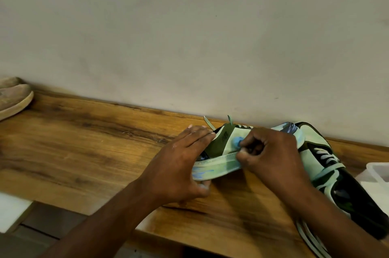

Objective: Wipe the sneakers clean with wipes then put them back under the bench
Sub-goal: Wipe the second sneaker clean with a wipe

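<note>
Left hand [179,161] steadies sneaker [221,152] (sideways); right hand [271,156] pinches wipe [237,142].

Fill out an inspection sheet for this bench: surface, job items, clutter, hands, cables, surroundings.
Surface: wooden bench top, heavily grained.
Job's things: green sneaker tipped on its side, blue smears on its sole edge; second sneaker lies to its right; small blue wad, probably a wipe.
Clutter: tan shoes at far left; white container at right edge.
Hands: left hand steadies the sneaker's heel; right hand pinches the wad against its side.
Cables: nothing seen.
Surroundings: plain wall behind.
</note>
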Tool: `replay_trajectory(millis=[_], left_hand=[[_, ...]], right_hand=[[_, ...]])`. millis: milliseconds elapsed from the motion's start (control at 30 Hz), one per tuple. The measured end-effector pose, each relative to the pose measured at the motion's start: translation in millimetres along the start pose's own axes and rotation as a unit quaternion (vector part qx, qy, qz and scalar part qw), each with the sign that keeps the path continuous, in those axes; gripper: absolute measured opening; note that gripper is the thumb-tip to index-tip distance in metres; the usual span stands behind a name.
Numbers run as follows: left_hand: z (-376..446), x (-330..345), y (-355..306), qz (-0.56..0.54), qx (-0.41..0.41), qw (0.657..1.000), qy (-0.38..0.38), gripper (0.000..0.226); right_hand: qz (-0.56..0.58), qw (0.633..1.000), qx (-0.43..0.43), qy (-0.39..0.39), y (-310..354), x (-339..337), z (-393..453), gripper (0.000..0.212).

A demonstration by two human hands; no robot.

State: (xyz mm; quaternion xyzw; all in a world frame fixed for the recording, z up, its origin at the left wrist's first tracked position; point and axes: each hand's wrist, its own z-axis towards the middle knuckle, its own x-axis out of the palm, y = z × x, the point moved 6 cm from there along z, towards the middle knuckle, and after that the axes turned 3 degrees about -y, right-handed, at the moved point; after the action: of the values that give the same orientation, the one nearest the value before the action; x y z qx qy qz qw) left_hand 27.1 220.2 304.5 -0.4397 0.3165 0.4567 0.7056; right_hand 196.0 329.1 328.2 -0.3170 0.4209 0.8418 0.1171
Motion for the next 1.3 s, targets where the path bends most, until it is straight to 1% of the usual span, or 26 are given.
replay_trajectory(millis=[67,133,167,233,267,300,333,400,467,500,533,633,700,767,833,900,967,1033,1067,1133,1200,1300], left_hand=[[1.3,-0.3,-0.3,-0.009,-0.004,1.000,-0.006,0.098],[1.7,0.0,-0.3,-0.012,-0.007,1.000,-0.006,0.099],[1.5,0.6,0.4,-0.011,-0.010,1.000,-0.004,0.100],[1.0,1.2,2.2,-0.011,-0.014,1.000,0.000,0.103],[0.7,1.1,2.6,-0.012,-0.012,1.000,0.000,0.103],[0.5,1.2,2.3,-0.012,-0.009,1.000,0.001,0.103],[0.5,1.2,2.1,-0.012,-0.006,1.000,0.001,0.102],[1.1,0.8,1.4,-0.012,-0.006,1.000,-0.003,0.101],[1.2,1.0,1.2,-0.012,-0.006,1.000,-0.008,0.100],[1.2,1.9,1.4,-0.013,-0.006,1.000,-0.009,0.100],[1.0,2.8,2.0,-0.015,-0.008,1.000,-0.007,0.101],[1.2,3.0,5.3,-0.025,-0.017,1.000,-0.004,0.103],[1.2,2.2,5.8,-0.030,-0.014,0.999,-0.004,0.102],[1.1,2.8,7.1,-0.030,-0.013,0.999,-0.006,0.101],[0.8,3.7,10.1,-0.040,-0.023,0.999,-0.006,0.102],[0.8,3.7,11.3,-0.063,-0.032,0.997,-0.006,0.102],[1.2,2.6,9.3,-0.079,-0.014,0.997,-0.016,0.093],[0.9,2.6,7.6,-0.078,0.000,0.997,-0.022,0.086],[0.5,2.4,8.0,-0.077,0.001,0.997,-0.017,0.087],[-0.4,1.9,9.1,-0.073,-0.003,0.997,0.002,0.096],[-0.6,1.1,7.9,-0.055,-0.008,0.998,0.016,0.101],[-0.1,-2.9,6.1,-0.038,0.005,0.999,0.007,0.098]], right_hand=[[-0.002,0.999,0.004,-0.037,-3.7,-4.5,2.9,0.022],[0.005,0.999,-0.025,-0.040,9.2,3.1,-3.1,0.022],[0.009,0.999,-0.045,-0.021,17.2,10.6,-8.6,0.022],[0.018,0.996,-0.071,0.046,28.0,22.8,-17.3,0.021],[0.019,0.995,-0.072,0.070,28.6,24.4,-17.8,0.021],[0.017,0.995,-0.063,0.078,25.2,22.1,-15.2,0.021],[0.008,0.996,-0.050,0.067,19.2,16.9,-11.0,0.021],[-0.023,0.999,-0.038,0.008,8.1,3.5,-2.3,0.022],[-0.038,0.997,-0.050,-0.035,10.1,0.6,-1.9,0.021],[-0.032,0.997,-0.063,-0.039,15.9,4.6,-5.4,0.020],[-0.021,0.996,-0.078,-0.031,22.6,11.3,-11.0,0.019],[0.003,0.993,-0.110,0.032,37.0,29.8,-24.5,0.018],[0.019,0.995,-0.084,0.045,32.1,27.2,-19.1,0.017],[0.029,0.999,-0.028,0.021,18.9,19.4,-10.9,0.017],[0.038,0.999,-0.016,0.010,19.1,19.2,-10.1,0.017],[0.043,0.997,-0.062,0.031,37.9,29.9,-17.6,0.018],[0.045,0.989,-0.109,0.083,58.0,48.0,-28.4,0.019],[0.039,0.984,-0.127,0.120,66.9,59.4,-33.1,0.017],[0.027,0.984,-0.134,0.117,67.0,59.1,-31.8,0.017],[-0.008,0.987,-0.139,0.081,60.6,49.0,-24.8,0.019],[-0.035,0.993,-0.112,0.035,46.4,31.7,-15.0,0.020],[-0.050,0.996,-0.072,-0.023,29.3,11.9,-6.3,0.018]])
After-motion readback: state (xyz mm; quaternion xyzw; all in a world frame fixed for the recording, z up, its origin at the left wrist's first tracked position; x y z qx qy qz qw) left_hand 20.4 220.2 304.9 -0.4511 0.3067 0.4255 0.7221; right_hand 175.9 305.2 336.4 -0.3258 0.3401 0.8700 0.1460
